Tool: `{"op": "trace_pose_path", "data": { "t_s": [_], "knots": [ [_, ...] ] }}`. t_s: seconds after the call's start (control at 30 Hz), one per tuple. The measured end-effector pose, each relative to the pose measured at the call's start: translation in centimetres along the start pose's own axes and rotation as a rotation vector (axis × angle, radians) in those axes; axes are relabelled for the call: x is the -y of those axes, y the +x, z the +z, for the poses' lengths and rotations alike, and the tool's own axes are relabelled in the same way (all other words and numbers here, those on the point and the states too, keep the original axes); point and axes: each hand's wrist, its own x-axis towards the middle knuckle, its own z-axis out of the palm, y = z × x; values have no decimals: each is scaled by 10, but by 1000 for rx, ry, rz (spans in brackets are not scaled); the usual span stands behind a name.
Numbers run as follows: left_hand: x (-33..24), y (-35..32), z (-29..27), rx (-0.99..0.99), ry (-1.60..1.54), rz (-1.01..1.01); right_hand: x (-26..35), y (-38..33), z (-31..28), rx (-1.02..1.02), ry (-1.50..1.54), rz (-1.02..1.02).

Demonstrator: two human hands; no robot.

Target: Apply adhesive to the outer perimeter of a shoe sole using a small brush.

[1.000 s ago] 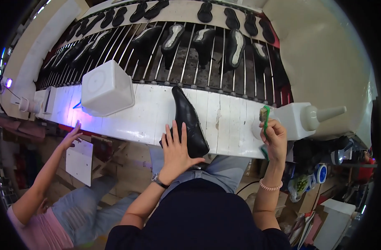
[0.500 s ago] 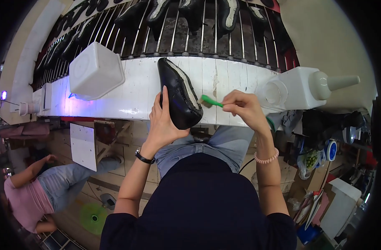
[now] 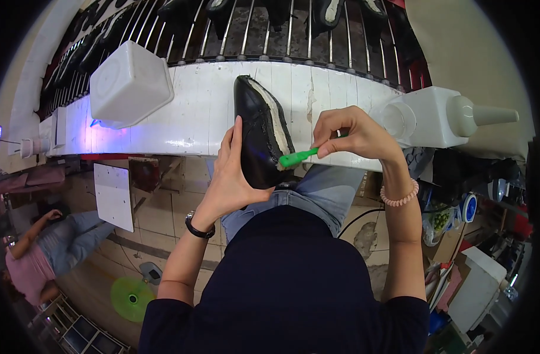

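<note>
A black shoe upper (image 3: 253, 133) is held on its side at the white bench's near edge, its pale underside turned to the right. My left hand (image 3: 230, 171) grips it from the left, fingers along its side and thumb under its near end. Pinched in my right hand (image 3: 355, 134) is a small green brush (image 3: 298, 157), shaped like a toothbrush. Its bristles touch the black rim at the near end of the pale underside. My left fingertips on the far side of the shoe are partly hidden.
On the bench (image 3: 199, 100) stand a white square container (image 3: 128, 85) at left and a white bottle with a nozzle (image 3: 441, 118) at right, beside a clear cup (image 3: 398, 121). Beyond runs a metal roller rack (image 3: 246, 35) carrying more shoes. Another person (image 3: 43, 248) sits at lower left.
The brush has moved nearer me along the shoe's rim, to its near end. My view has shifted slightly, and the other person's arm is now bent up.
</note>
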Motion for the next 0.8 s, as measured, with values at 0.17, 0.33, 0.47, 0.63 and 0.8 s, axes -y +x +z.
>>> {"op": "trace_pose_path", "data": {
  "t_s": [0.17, 0.33, 0.47, 0.63, 0.8],
  "knots": [
    [-3, 1, 2, 5, 18, 4, -25, 19, 7, -256, -104, 108],
    [-3, 0, 1, 29, 24, -41, -18, 21, 6, -240, -64, 108],
    [0, -2, -1, 21, 13, -31, -1, 9, -2, 36, 9, 41],
    [-3, 0, -1, 39, -50, -31, -10, 21, -9, -23, -5, -40],
    [-5, 1, -9, 52, -183, -50, 8, 30, -10, 0, 2, 78]
  ]
}}
